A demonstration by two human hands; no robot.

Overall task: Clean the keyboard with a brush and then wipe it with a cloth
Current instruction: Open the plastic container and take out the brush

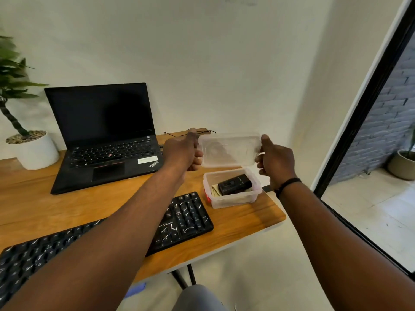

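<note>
Left hand (183, 151) & right hand (275, 159) each pinch an end of the clear lid (229, 150) above the open box (232, 189); keyboard (184, 218) lies at desk front w/ the left forearm over it, so a slipped lid can drop on box or keys.

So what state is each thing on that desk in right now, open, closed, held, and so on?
Lid: off the box, held in the air by both hands.
Left hand: holding the lid's left end.
Right hand: holding the lid's right end.
Plastic box: open, a black item inside.
Keyboard: lying flat, untouched, pale streaks on its keys.
Laptop: open, screen dark.
</note>
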